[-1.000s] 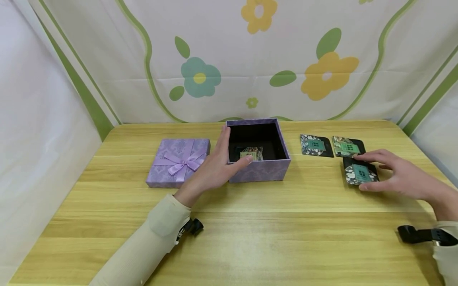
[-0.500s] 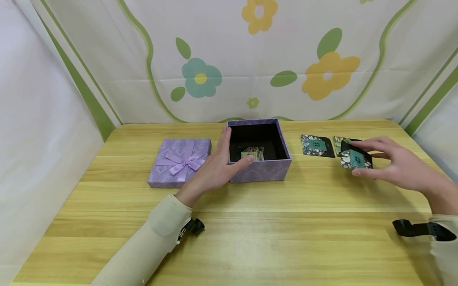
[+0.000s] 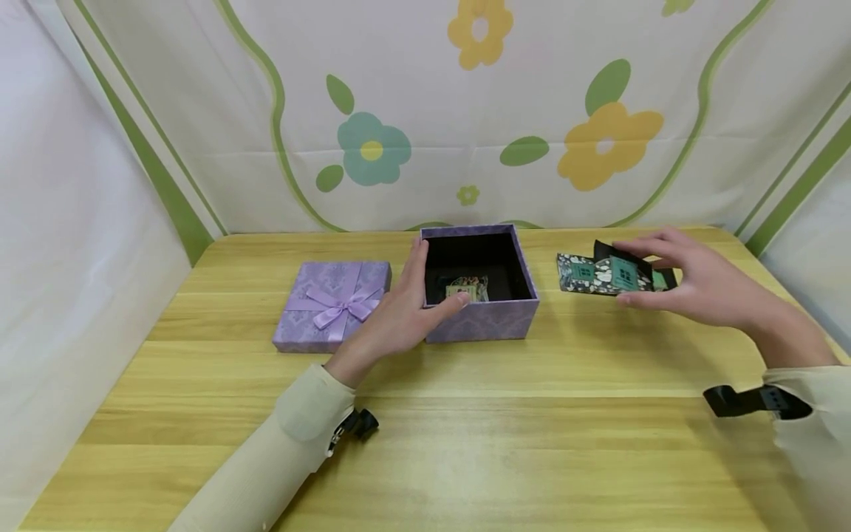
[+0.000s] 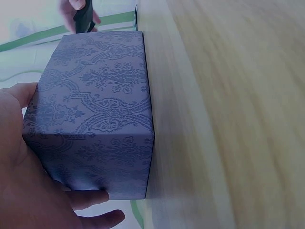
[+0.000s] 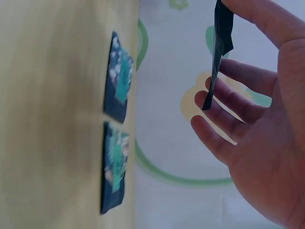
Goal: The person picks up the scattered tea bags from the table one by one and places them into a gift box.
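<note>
At the middle back of the table stands an open purple patterned box (image 3: 485, 321) with a black inside. My left hand (image 3: 399, 314) holds its left side, thumb over the front rim and fingers along the wall. Inside the box lies a small printed sachet (image 3: 468, 288) with a yellowish label. Right of the box, my right hand (image 3: 705, 284) pinches a black floral sachet (image 3: 623, 273) with a teal label, raised off the table. Seen edge-on in the right wrist view, this sachet hangs between thumb and fingers. Two more sachets, a dark floral one (image 5: 120, 78) and a greener one (image 5: 115, 167), lie behind it.
A purple box lid (image 3: 309, 284) with a ribbon bow lies on the wooden table (image 3: 505, 443), left of the box and near my left forearm. A white flowered cloth (image 3: 439, 111) rises at the table's back edge, with white cloth on both sides.
My right hand has lifted the black floral sachet from the table and carried it left, in front of the other two. My left hand has stayed on the box.
</note>
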A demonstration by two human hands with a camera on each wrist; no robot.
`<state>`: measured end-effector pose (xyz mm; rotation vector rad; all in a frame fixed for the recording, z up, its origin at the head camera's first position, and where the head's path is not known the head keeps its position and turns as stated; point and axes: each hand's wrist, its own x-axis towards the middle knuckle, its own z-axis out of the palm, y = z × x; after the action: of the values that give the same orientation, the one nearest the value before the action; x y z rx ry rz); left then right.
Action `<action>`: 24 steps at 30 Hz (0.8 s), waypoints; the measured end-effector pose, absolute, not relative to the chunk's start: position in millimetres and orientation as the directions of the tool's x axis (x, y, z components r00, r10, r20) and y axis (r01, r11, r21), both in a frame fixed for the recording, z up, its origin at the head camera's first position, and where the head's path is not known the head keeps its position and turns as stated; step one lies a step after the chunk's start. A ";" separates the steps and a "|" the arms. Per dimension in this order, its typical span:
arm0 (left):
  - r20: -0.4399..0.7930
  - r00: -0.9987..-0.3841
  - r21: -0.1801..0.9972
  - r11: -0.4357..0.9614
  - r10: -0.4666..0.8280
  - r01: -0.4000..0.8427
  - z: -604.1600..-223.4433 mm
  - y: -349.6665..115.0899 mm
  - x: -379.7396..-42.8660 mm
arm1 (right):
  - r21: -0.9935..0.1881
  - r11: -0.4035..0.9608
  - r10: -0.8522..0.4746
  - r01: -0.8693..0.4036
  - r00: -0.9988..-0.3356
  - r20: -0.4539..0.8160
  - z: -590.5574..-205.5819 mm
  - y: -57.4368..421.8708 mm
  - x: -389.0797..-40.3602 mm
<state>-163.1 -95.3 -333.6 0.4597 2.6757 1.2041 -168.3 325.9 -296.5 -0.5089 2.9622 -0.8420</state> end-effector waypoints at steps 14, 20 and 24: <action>-0.023 -0.938 0.748 0.629 0.346 0.214 -335.0 -95.7 -164.0 | -0.479 0.784 -0.395 -0.396 -0.912 0.107 -272.3 280.9 -185.7; -0.017 -0.939 0.747 0.629 0.343 0.216 -335.4 -96.0 -163.7 | -0.496 0.765 -0.425 -0.411 -0.900 0.091 -266.6 258.5 -191.9; -0.016 -0.940 0.745 0.630 0.342 0.217 -335.2 -95.5 -163.4 | -0.502 0.749 -0.453 -0.433 -0.887 0.089 -264.5 244.4 -195.8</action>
<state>-163.4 -95.5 -335.2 0.4650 2.6933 1.2001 -195.8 244.4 -264.5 -0.7356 2.9018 -0.8184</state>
